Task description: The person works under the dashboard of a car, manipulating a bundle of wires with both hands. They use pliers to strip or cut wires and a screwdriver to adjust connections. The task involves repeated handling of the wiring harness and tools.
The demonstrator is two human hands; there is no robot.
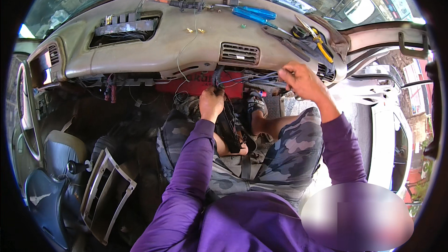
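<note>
My left hand (212,102) is closed round a dark wiring harness (217,75) below the dashboard's middle vent. Its ribbed sleeve rises out of my fist, and a bundle of thin dark wires (227,121) hangs beneath it between my knees. Blue wires (254,78) stretch from the harness toward the right. At their far end my right hand (301,81) is raised with curled fingers, pinching a blue wire. Exactly where the fingertips meet the wire is hard to see. Behind the left hand lies a red panel or box (186,86) under the dashboard.
On the beige dashboard (140,58) lie blue-handled screwdrivers (254,14), yellow-handled pliers (322,49), black tape (298,31) and a soldering iron (186,4). A loose trim frame (107,196) leans at lower left near the gear lever (77,166). An open door (389,144) stands right.
</note>
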